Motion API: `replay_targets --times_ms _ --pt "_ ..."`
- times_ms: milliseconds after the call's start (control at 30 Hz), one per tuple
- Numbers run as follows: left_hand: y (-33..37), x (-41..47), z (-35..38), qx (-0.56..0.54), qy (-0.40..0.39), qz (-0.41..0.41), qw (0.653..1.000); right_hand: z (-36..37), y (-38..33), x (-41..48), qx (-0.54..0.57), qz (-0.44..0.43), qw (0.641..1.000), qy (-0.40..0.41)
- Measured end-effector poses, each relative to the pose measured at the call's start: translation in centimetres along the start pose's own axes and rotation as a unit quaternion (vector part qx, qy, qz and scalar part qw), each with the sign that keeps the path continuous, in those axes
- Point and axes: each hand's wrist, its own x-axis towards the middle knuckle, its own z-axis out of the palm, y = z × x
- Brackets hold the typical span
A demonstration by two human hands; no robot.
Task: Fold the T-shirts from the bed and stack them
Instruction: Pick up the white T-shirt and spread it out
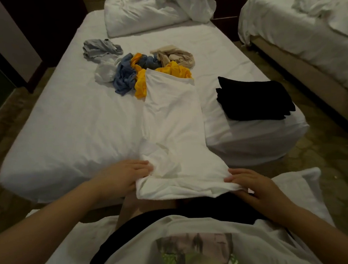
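Fingers of my left hand and right hand clamp the near corners of the narrow-folded white cotton T-shirt, so its hem lies straight for the next fold.

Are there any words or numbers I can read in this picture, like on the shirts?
No words or numbers can be read anywhere.
Print on the worn T-shirt: a blurred picture; no letters can be made out.
The white T-shirt, black folded stack and crumpled pile: no print or labels showing.
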Motion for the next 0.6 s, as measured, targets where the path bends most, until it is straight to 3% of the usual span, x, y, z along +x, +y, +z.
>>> replay_targets --times_ms 67,200,300,467,533,600 --pt "0.9 -1.1 0.3 0.004 0.015 -0.012 1.000 -0.7 -1.0 0.3 -0.020 0.002 1.000 0.019" --pt "2.3 -1.7 0.8 -0.041 0.004 -0.041 0.998 -1.6 -2.0 0.2 -0.006 0.039 0.999 -0.025" --pt "2.9 -1.4 0.6 -0.121 0.022 -0.120 0.985 -0.4 -1.3 -0.1 0.037 0.050 0.996 -0.069" --pt "3.0 -0.8 0.6 -0.231 0.000 -0.136 0.963 0.1 -1.5 0.4 0.175 0.075 0.981 0.039" --pt "2.7 -0.3 0.1 -0.319 0.016 -0.162 0.934 -0.2 -1.4 1.6 0.226 0.074 0.968 0.074" --pt "1.7 0.9 -0.5 -0.418 0.073 -0.218 0.879 -0.7 -1.5 3.6 0.261 0.075 0.955 0.120"
